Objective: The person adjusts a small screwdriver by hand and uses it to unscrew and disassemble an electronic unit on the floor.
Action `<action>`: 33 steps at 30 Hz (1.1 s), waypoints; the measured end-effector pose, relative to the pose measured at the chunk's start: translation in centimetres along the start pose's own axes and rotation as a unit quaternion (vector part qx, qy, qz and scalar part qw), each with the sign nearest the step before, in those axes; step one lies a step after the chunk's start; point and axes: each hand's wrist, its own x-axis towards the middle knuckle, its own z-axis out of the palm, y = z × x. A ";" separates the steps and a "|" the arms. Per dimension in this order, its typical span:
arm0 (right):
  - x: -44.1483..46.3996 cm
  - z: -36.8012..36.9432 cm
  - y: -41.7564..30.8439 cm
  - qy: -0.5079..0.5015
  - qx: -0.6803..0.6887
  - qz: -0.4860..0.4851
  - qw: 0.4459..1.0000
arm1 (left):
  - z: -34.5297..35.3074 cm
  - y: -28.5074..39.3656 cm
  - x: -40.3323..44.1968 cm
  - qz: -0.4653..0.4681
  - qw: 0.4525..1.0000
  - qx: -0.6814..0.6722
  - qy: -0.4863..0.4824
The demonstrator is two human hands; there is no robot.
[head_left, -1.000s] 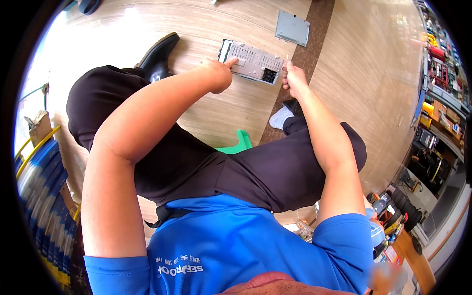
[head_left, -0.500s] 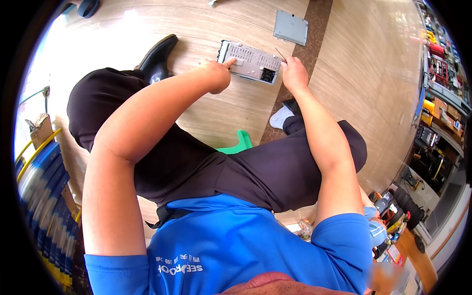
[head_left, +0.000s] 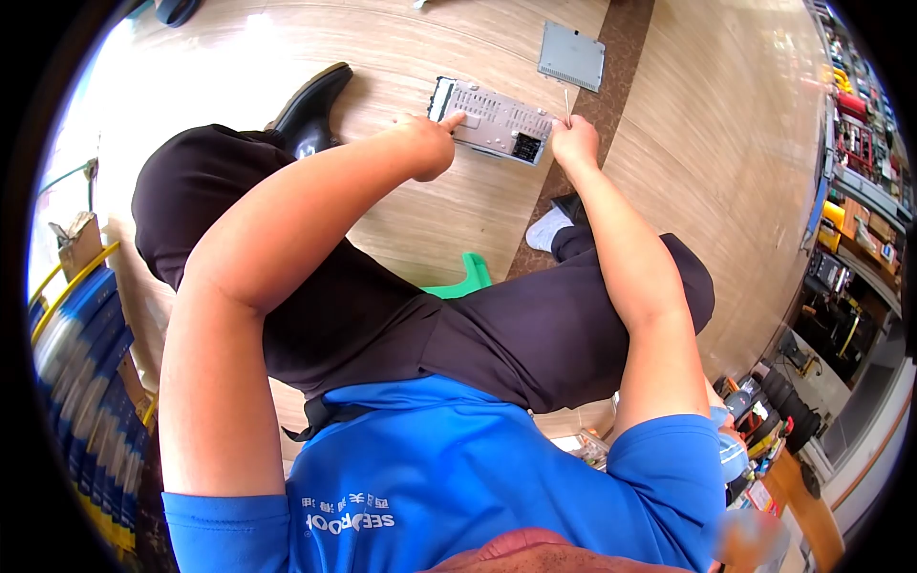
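Observation:
A flat silver metal electronics case (head_left: 492, 116) with rows of vent slots lies on the floor in front of me. One corner has a black opening (head_left: 526, 147). My left hand (head_left: 427, 148) reaches over its left part, with the index finger stretched out and touching the top. At the right end of the case, my right hand (head_left: 576, 143) pinches a thin, pale rod-like tool (head_left: 567, 101) that points away from me; its exact kind is unclear. Beyond the case lies a grey metal cover plate (head_left: 571, 55), apart from both hands.
A green plastic piece (head_left: 465, 279) shows between my legs. My black boot (head_left: 315, 110) is at left, and a foot in a white sock (head_left: 547, 230) is near my right forearm. Blue-and-white packages (head_left: 91, 382) stand in a yellow rack at left; loaded shelves (head_left: 860, 143) line the right.
The rod-like tool in my right hand has swung from pointing up-left over the case's corner to nearly straight away from me. My left finger stays on the case.

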 end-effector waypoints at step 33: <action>-4.5 -13.2 -5.7 -0.053 -0.130 -0.154 0.978 | 0.7 -0.7 1.8 0.010 1.000 0.019 0.010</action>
